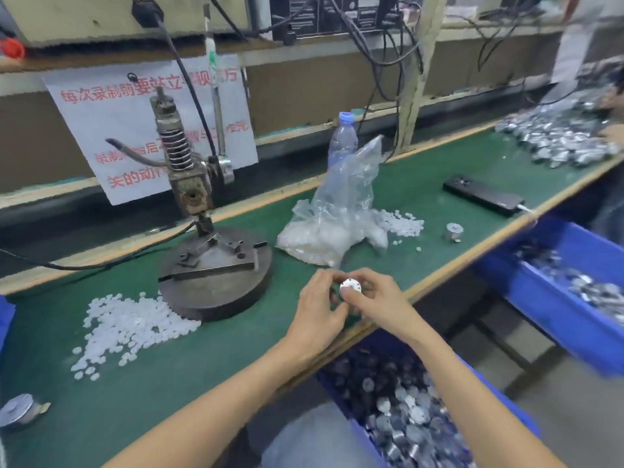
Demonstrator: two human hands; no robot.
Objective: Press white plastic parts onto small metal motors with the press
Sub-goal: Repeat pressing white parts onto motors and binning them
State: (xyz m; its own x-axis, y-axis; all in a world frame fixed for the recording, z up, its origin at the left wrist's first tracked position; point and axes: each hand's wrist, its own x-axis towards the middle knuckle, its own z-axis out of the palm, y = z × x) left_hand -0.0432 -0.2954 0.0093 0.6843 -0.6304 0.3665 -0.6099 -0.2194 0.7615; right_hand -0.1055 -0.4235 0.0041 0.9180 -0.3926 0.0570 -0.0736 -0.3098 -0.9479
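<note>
1. Blue bin (520, 420) of metal motors sits nearest me, below the surface (169, 383) edge. That's my stock.
2. My left grip (320, 309) and right grip (378, 298) are both clamped on one small motor (351, 287), fingertips pinching its rim, flat face up, above the near edge of the surface. I can't tell whether a white part is seated on it; too small and blurred.
3. Step in hand, my guess: fit the part and get the motor ready for the press. To do it well, I turn the face level, centre the part, and keep my fingers on the sides, off the top.
4. Loose white plastic parts (128, 325) lie in a pile left of me, touching the press base. I take one at a time.
5. Press (189, 194) stands beyond the pile and its fixture looks unloaded. I should seat the motor square under the ram, then get my fingers out before pulling the lever.
6. Plastic bag (331, 228) of more white parts sits just right of the press.
</note>
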